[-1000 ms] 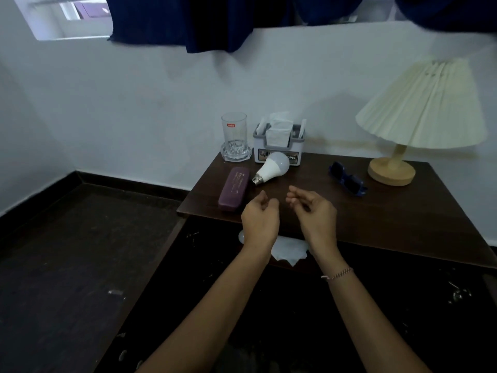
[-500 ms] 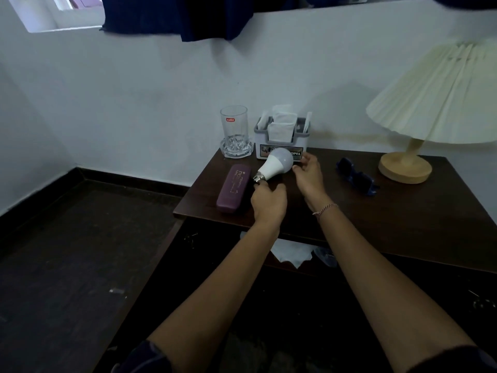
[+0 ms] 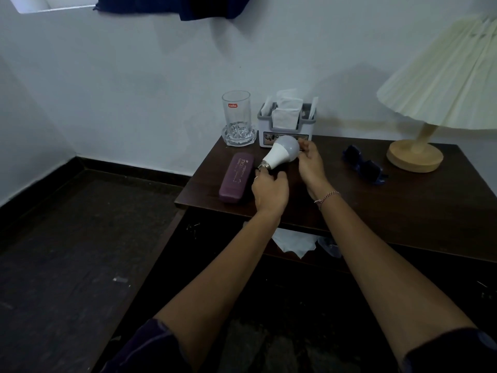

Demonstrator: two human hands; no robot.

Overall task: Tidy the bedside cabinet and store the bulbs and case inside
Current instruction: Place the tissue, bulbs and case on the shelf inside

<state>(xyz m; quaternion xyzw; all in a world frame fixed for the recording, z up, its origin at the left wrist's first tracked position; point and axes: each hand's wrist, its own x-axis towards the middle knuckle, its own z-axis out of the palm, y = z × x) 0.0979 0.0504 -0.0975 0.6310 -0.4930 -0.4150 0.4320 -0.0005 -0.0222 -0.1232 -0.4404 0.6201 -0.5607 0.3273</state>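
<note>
Wall point(image 3: 134, 76), pale and plain, fills the upper view and meets a dark floor point(image 3: 67, 238) at a black skirting on the left. A navy curtain point(image 3: 188, 6) hangs at the top edge.

The dark wooden cabinet top point(image 3: 390, 205) stands against the wall. At its right rear a table lamp point(image 3: 414, 156) spreads a pleated cream shade. At the left rear a drinking glass point(image 3: 236, 114) stands in a cut-glass dish, just beside a grey tissue holder point(image 3: 285, 122).

A purple case point(image 3: 236, 177) lies lengthwise near the left edge, its near end close to the front edge. Blue sunglasses point(image 3: 363, 165) lie between the lamp and the hands, and open wood runs from them to the front edge.

The LED bulb point(image 3: 283, 153) is tilted in front of the tissue holder, metal base toward the case. The left hand point(image 3: 270, 191) pinches that base with curled fingers; its wrist crosses the front edge. The right hand point(image 3: 310, 165) cups the dome.

Under the top, a crumpled white sheet point(image 3: 294, 242) shows in the dark opening.
</note>
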